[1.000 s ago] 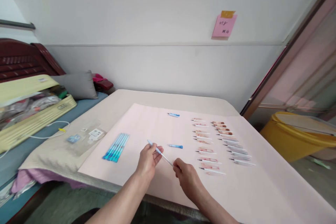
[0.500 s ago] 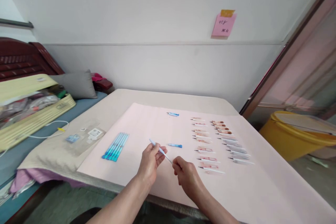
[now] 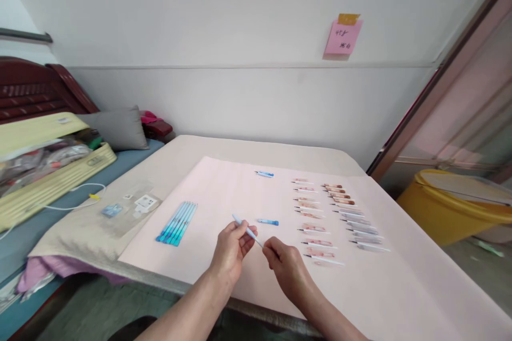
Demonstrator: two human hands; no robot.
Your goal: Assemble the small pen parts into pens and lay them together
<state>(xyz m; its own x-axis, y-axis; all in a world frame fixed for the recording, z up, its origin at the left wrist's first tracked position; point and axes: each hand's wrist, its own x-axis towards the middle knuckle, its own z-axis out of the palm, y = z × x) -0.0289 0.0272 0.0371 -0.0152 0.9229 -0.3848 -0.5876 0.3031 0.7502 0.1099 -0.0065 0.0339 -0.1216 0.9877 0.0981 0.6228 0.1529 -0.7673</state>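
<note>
My left hand [image 3: 229, 249] is closed round a slim pale-blue pen [image 3: 252, 233], whose upper end sticks out past the thumb. At the pen's lower, whiter end, my right hand [image 3: 285, 262] pinches with curled fingers, which hide the tip. Just beyond the hands lies a short blue pen piece [image 3: 268, 222] with a darker end. Farther back, a small blue-and-white pen pair [image 3: 264, 173] rests on the pink sheet [image 3: 224, 186]. To the left, several turquoise-blue pens [image 3: 177, 224] lie side by side.
Two columns of disassembled pen parts, pinkish ones [image 3: 316, 229] and brown and grey ones [image 3: 356, 218], lie on the right. Clear plastic packaging [image 3: 134, 208] is at the left. A yellow bin [image 3: 448, 208] stands beyond the table's right edge. A pink note [image 3: 343, 37] hangs on the wall.
Both hands stay on the pen. My left hand has shifted slightly right, closer to my right hand, so less of the pen shows between them.
</note>
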